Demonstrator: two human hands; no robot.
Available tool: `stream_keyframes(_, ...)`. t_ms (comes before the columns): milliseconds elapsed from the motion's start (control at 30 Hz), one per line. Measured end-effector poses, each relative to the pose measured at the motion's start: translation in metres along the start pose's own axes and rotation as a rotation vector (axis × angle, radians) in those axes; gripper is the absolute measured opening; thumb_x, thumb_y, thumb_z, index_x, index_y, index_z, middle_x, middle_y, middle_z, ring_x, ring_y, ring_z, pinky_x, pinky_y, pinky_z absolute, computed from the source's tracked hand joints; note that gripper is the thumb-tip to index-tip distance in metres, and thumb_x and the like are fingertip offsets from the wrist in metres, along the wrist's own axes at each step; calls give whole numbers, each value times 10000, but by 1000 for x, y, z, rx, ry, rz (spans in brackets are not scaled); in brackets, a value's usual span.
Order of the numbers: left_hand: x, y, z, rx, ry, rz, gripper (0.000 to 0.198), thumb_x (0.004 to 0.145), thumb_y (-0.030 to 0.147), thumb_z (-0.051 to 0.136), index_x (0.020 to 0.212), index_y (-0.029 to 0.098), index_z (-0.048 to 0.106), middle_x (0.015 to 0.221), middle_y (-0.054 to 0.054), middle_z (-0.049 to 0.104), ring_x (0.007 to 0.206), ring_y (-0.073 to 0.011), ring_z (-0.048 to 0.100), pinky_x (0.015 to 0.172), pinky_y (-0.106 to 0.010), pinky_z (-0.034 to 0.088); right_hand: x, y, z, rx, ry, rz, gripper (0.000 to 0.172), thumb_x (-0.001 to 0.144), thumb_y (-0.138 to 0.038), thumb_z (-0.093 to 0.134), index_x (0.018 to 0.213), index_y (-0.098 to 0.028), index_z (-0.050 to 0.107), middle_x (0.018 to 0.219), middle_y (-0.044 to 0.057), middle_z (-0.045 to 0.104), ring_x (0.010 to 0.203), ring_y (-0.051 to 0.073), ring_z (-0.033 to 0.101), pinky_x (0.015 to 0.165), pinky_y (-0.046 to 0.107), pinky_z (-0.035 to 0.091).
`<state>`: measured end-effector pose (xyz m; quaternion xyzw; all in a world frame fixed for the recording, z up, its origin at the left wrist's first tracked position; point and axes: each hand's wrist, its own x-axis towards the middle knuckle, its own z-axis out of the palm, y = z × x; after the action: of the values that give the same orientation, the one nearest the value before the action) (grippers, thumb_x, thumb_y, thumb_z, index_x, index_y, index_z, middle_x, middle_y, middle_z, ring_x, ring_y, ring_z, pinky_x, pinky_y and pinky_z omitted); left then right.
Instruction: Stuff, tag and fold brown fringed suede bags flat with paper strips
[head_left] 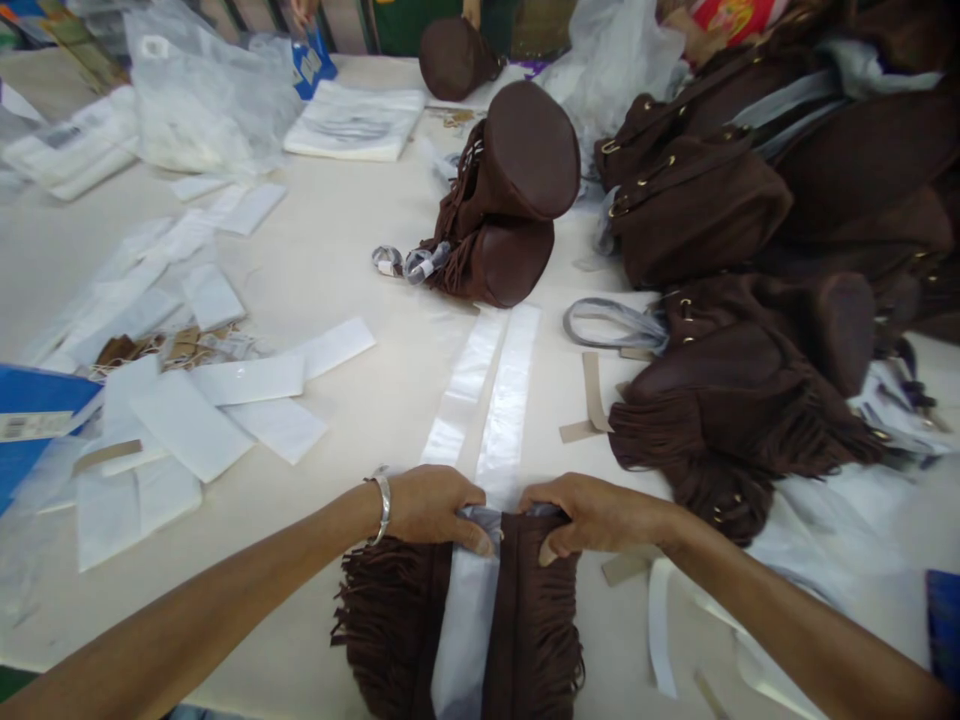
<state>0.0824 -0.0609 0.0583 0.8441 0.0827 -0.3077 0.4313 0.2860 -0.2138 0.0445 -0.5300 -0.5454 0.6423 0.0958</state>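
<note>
Two bare hands, the left hand (439, 505) and the right hand (592, 515), form the grip; each has its fingers curled in, with its thumb pressed on the near side, and both hold the upper edge of a dark brown, fringed, soft-looking bag (532, 600), which extends from the grip toward the viewer.

Farthest left of the grip lies a flat blue piece with a white barcode label (34, 425); nearer to it, loose white rectangular sheets (191, 420) overlap, with small brown stringed tags (187, 345) among them; beyond the sheets stands a crumpled clear plastic bag (195, 90), with a flat stack of white plastic sheets (356, 120) to its right.

At the left wrist is a silver-coloured bangle (382, 505); below the grip, a glossy white strip (469, 620) runs down the middle of the fringed bag, whose fringe spreads to both sides; directly beyond the grip, two long translucent white strips (510, 410) lie on the cream tabletop (337, 260); past them rest two dark brown, round-based fringed bags (525, 150), one upon the other.

Right of the grip and slightly beyond lie a narrow tan strip (595, 390) and a grey, plastic-wrapped loop (611, 318); a large heap of dark brown bags (705, 210) rises behind and to the right; just below the right forearm lies a curved white strip (660, 630).
</note>
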Motion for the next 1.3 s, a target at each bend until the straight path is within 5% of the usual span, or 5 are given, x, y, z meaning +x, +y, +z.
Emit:
stream_keyframes(133,-9,5,8,137,144,2,445,864,581,514,1041,195,645,963,-54,703,874,-217,644,736,-296,469,-5,1,4,-146,82,-4,371,746,-361,700,1088,-231,641,825,-12,660,740,166,621,638,235,466)
stream_keyframes(267,-33,35,45,317,610,-1,514,965,441,380,1372,128,407,1376,-165,509,1261,-258,484,1025,-421,401,-19,-11,44,-468,634,-74,455,818,-281,635,1259,-218,544,1239,93,593,1146,260,543,974,421,435)
stream_keyframes(400,-51,61,103,467,676,51,645,958,490,344,1469,110,240,1552,-159,246,1449,-279,163,1169,-498,194,-14,-18,112,-521,1033,-111,427,956,-235,412,1375,-159,418,1413,151,458,1333,244,390,1084,475,365)
stream_keyframes(933,-54,31,162,620,824,49,671,943,417,427,1494,120,183,1579,-144,158,1460,-310,73,1170,-558,125,2,6,158,-671,1191,-236,469,975,-295,411,1417,-139,388,1485,146,379,1397,243,299,1137,464,305)
stream_keyframes(1300,-88,58,201,88,1064,-124,496,947,379,443,1379,144,375,1152,-126,608,1085,-244,586,945,-406,493,-53,37,240,-151,1211,32,379,954,-418,416,1271,-221,486,1092,78,635,889,199,653,798,363,547)
